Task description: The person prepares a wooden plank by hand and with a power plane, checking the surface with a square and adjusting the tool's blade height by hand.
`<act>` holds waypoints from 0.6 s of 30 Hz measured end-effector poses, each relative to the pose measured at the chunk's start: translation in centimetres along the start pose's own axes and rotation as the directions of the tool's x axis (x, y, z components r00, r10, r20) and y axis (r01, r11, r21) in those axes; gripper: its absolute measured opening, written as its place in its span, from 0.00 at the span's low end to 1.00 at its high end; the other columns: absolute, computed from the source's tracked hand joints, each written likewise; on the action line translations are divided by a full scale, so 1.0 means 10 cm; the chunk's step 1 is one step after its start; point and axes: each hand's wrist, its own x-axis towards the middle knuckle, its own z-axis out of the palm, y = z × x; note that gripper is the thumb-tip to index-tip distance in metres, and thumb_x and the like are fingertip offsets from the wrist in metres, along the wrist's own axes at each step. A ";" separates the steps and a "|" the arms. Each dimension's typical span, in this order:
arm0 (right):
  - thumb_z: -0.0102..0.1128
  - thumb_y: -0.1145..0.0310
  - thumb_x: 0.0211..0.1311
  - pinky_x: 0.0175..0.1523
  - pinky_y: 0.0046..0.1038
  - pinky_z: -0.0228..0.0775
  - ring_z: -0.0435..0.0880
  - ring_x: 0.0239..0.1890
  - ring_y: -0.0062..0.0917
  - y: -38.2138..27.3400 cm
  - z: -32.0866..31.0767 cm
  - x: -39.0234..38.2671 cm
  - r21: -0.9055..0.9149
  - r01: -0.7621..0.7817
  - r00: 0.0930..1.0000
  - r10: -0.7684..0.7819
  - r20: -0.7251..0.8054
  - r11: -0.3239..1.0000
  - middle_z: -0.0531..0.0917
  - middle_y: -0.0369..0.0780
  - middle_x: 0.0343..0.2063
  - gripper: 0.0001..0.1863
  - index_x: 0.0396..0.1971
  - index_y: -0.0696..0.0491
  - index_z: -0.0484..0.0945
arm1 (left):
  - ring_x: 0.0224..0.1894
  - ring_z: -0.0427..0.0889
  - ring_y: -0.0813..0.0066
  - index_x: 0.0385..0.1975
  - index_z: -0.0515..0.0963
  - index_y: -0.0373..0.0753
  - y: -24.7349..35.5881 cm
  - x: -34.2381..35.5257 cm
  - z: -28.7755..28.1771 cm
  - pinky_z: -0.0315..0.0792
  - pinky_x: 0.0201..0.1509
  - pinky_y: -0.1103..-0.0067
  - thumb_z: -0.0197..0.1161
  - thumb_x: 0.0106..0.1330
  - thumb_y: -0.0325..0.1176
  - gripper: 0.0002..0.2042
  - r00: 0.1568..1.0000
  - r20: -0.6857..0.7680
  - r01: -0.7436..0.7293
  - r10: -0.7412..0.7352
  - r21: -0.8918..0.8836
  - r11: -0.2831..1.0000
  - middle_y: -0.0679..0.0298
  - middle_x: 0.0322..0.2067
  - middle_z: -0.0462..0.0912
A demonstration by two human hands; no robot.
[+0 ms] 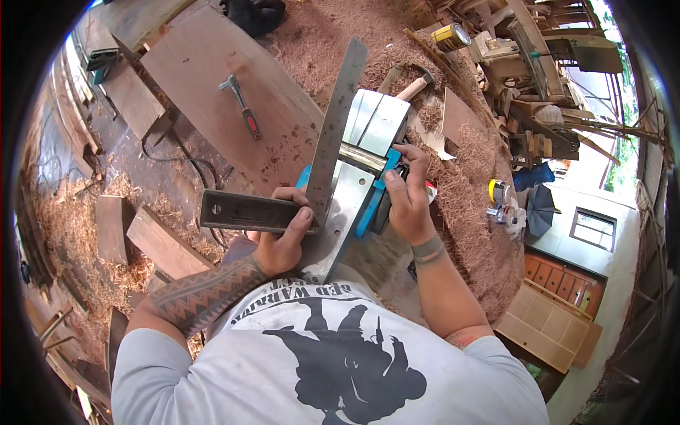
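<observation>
The power planer (348, 190) is upturned in front of the person's belly, its metal sole facing up and its far end pointing away. The right hand (411, 198) is closed around its right side, thumb over the blue edge and fingers curled about the black part. The left hand (282, 244) grips the try square (340, 127), thumb on top of the dark stock and fingers bent beneath it. The square's long blade, grey and stained, slants along the left part of the sole; whether it touches the metal cannot be told.

The planer's sole is silvery, in two plates with the cutter slot across between them. The far plate is brighter and bears a dark lengthwise groove; the near one has small round holes. Blue housing shows on both sides.

Just beyond the planer lies a hammer-like tool (414, 87) with a wooden handle. To the left, a ratchet wrench (241, 106) with a red-and-black grip rests on a broad wooden board (205, 78). Wood shavings (474, 219) cover much of the ground. Two wood blocks (113, 228) lie farther left, and a yellow can (450, 37) lies at upper right.
</observation>
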 end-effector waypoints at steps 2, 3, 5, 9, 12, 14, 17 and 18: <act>0.51 0.70 0.76 0.73 0.38 0.59 0.71 0.61 0.40 0.05 -0.01 0.01 -0.086 0.107 0.994 -0.105 0.023 0.991 0.71 0.48 0.56 0.20 0.62 0.62 0.69 | 0.38 0.71 0.88 0.55 0.71 0.40 0.02 0.00 0.00 0.66 0.45 0.84 0.59 0.80 0.29 0.09 1.000 0.006 0.018 -0.018 -0.005 1.000 0.72 0.39 0.74; 0.51 0.70 0.76 0.73 0.38 0.59 0.71 0.61 0.40 0.06 0.02 0.00 -0.085 0.104 0.994 -0.103 0.020 0.991 0.71 0.48 0.56 0.20 0.62 0.62 0.69 | 0.38 0.71 0.88 0.55 0.71 0.40 0.03 0.00 0.00 0.66 0.45 0.84 0.59 0.80 0.29 0.09 1.000 0.009 0.019 -0.019 -0.002 1.000 0.72 0.39 0.74; 0.51 0.70 0.77 0.72 0.36 0.61 0.71 0.59 0.39 0.04 0.08 -0.01 0.078 -0.076 0.996 0.080 -0.048 0.994 0.71 0.48 0.54 0.19 0.62 0.62 0.70 | 0.40 0.71 0.87 0.56 0.70 0.40 0.06 0.01 0.02 0.66 0.47 0.83 0.59 0.80 0.29 0.10 0.999 0.026 0.035 -0.034 -0.046 0.998 0.70 0.39 0.76; 0.50 0.71 0.78 0.69 0.34 0.63 0.72 0.56 0.35 0.02 0.07 0.01 -0.060 0.039 0.996 -0.044 -0.076 0.997 0.72 0.46 0.52 0.17 0.60 0.62 0.71 | 0.45 0.73 0.82 0.56 0.70 0.39 0.06 0.01 0.00 0.68 0.57 0.75 0.59 0.79 0.29 0.11 0.992 0.117 0.059 -0.052 -0.056 0.997 0.66 0.43 0.78; 0.50 0.71 0.78 0.66 0.31 0.64 0.72 0.55 0.30 0.04 0.12 0.02 0.100 -0.026 0.996 0.034 -0.077 0.995 0.72 0.44 0.52 0.15 0.59 0.61 0.72 | 0.51 0.75 0.76 0.55 0.69 0.37 -0.09 0.05 -0.12 0.62 0.73 0.63 0.60 0.78 0.30 0.11 0.943 0.278 -0.208 0.183 0.063 0.976 0.62 0.49 0.78; 0.50 0.71 0.78 0.65 0.30 0.64 0.71 0.54 0.26 0.06 0.18 0.02 0.323 -0.155 0.968 0.209 -0.139 0.934 0.72 0.43 0.51 0.14 0.57 0.60 0.73 | 0.55 0.76 0.73 0.53 0.69 0.36 -0.06 0.05 -0.14 0.54 0.79 0.58 0.60 0.78 0.30 0.11 0.932 0.304 -0.255 0.196 0.167 0.952 0.60 0.51 0.78; 0.51 0.71 0.75 0.64 0.31 0.64 0.71 0.53 0.29 0.03 0.16 0.00 0.172 -0.105 0.977 0.134 -0.168 0.980 0.72 0.44 0.51 0.15 0.57 0.61 0.73 | 0.59 0.76 0.70 0.52 0.68 0.37 -0.02 0.04 -0.16 0.49 0.82 0.56 0.60 0.78 0.30 0.10 0.928 0.318 -0.277 0.192 0.246 0.929 0.58 0.53 0.79; 0.51 0.71 0.75 0.64 0.31 0.64 0.71 0.53 0.29 0.06 0.16 -0.01 0.178 -0.104 0.977 0.135 -0.167 0.978 0.72 0.44 0.51 0.15 0.57 0.61 0.73 | 0.61 0.76 0.70 0.52 0.68 0.38 0.00 0.04 -0.17 0.48 0.83 0.55 0.60 0.78 0.30 0.10 0.929 0.318 -0.278 0.189 0.264 0.924 0.58 0.54 0.79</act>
